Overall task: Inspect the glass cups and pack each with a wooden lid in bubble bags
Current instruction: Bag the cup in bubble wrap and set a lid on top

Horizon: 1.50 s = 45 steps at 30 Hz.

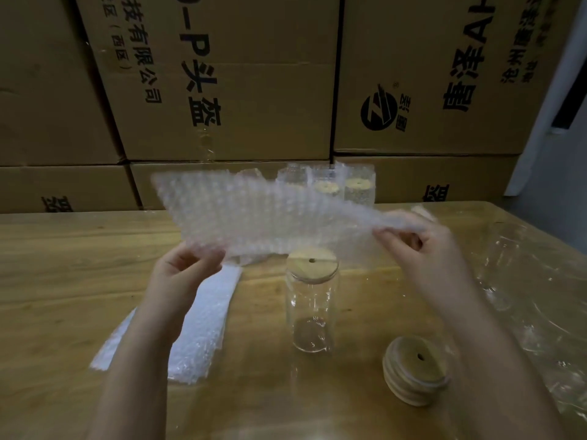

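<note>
Wooden table bears lidded glass cup; left hand and right hand pinch bubble bag above.

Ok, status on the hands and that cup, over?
Left hand, right hand pinch bubble bag, held above cup. Cup upright on table, lid on, not bagged. Nothing blocking; stack of lids sits right of cup.
</note>
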Tool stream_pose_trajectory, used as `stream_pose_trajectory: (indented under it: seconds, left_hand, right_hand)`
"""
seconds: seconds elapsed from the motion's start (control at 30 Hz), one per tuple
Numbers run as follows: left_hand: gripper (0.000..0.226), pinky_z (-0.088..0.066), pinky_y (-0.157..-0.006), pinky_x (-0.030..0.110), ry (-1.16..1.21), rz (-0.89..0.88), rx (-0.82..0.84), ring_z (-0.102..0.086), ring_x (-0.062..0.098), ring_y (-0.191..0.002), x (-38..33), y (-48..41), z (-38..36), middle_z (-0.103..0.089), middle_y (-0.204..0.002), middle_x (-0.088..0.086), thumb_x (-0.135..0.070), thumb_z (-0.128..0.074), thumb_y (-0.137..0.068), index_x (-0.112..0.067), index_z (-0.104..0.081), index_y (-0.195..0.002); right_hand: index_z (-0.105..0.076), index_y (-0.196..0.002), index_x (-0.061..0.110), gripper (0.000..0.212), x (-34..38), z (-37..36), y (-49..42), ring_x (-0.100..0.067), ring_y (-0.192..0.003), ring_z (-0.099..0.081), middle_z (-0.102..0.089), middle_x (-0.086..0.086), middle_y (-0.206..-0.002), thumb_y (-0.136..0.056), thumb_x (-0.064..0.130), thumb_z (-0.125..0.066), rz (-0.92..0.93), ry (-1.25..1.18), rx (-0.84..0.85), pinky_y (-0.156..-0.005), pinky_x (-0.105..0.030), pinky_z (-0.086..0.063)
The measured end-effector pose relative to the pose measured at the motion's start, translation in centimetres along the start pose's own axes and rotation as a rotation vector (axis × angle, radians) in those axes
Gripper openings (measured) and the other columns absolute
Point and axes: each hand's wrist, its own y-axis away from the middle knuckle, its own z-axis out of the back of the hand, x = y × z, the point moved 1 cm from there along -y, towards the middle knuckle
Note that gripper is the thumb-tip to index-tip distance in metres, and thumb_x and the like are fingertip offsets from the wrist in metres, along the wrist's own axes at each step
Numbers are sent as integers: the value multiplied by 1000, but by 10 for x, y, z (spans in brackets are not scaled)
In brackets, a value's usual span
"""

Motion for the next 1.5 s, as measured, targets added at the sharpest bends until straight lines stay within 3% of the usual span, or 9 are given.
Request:
stream_pose_trajectory:
  seconds: [0.1, 0.3, 0.47, 0.63, 0.8, 0.93, 1.07, 1.3, 1.5]
  left_hand:
    - [24, -50, -94, 28, -51, -176, 76, -65, 12, -104, -3, 1, 5, -72, -104, -7, -13, -67, -76, -35, -77, -80]
    - [31, -53, -88, 22, -49, -241, 64, -62, 9, -111, -3, 0, 13, -69, -115, -10, -11, -60, -74, -32, -76, -89]
    - [36, -55, -56, 24, -35, 45, -198, -67, 11, -85, 12, -5, 14, -67, -108, -9, -6, -64, -86, -40, -66, -97]
    - [17, -44, -66, 24, -103, 147, -436, -62, 7, -78, 11, -9, 14, -67, -105, 3, -12, -57, -92, -25, -62, -100]
    - [15, -43, -49, 19, -206, 89, -30, -60, 6, -54, -27, 11, -18, -71, -74, -3, -20, -62, -90, -23, -70, -77]
    - [34, -46, -45, 19, -274, 66, 207, -69, 12, -63, -51, 32, -49, -72, -77, 0, -54, -72, -74, -20, -68, -76]
    - [38, -53, -50, 27, -395, 16, 179, -70, 9, -68, -56, 42, -64, -71, -82, -6, -66, -64, -65, -31, -64, -79]
    - [17, -54, -58, 33, -444, -14, 113, -69, 7, -64, -51, 37, -62, -70, -73, -2, -28, -58, -87, -21, -66, -74]
    - [47, -53, -52, 24, -454, 66, 309, -67, 6, -68, -50, 38, -58, -69, -79, -7, -69, -66, -66, -23, -68, -78]
  right_hand:
    - [-70, -87, 42, 48, 4, 6, 3, -8, -77, -66, -69, 22, -91, -86, -4, -57, -21, -51, 94, -61, -36, -56]
    - [-76, -82, 32, 38, 4, 4, 2, 1, -78, -66, -74, 10, -90, -96, 13, -47, -198, -467, 179, -66, -16, -51]
    - [-67, -98, 19, 28, -1, -2, 1, -3, -73, -66, -72, 8, -78, -90, -5, -55, -185, -532, 177, -66, -14, -51]
    - [-61, -103, 35, 32, -2, -13, 2, -4, -82, -63, -66, 17, -82, -89, 7, -62, -124, -310, 27, -75, -18, -51]
    - [-59, -104, 39, 38, 12, -35, 10, -1, -82, -58, -61, 13, -83, -85, 7, -67, -30, -274, 29, -75, -12, -46]
    - [-55, -114, 35, 45, 26, -51, 20, -8, -83, -57, -57, 11, -84, -83, 5, -69, 148, -231, 60, -76, -13, -44]
    - [-57, -118, 18, 36, 35, -62, 27, -6, -80, -54, -55, 9, -83, -84, 11, -67, 320, -154, 85, -77, -14, -43]
    - [-56, -107, 19, 27, 35, -69, 29, -12, -77, -56, -54, 9, -77, -85, 9, -68, 303, -185, 168, -71, -23, -46]
    - [-41, -103, 28, 38, 34, -69, 32, -9, -72, -55, -57, 6, -81, -83, 14, -69, 251, -342, 269, -67, -17, -45]
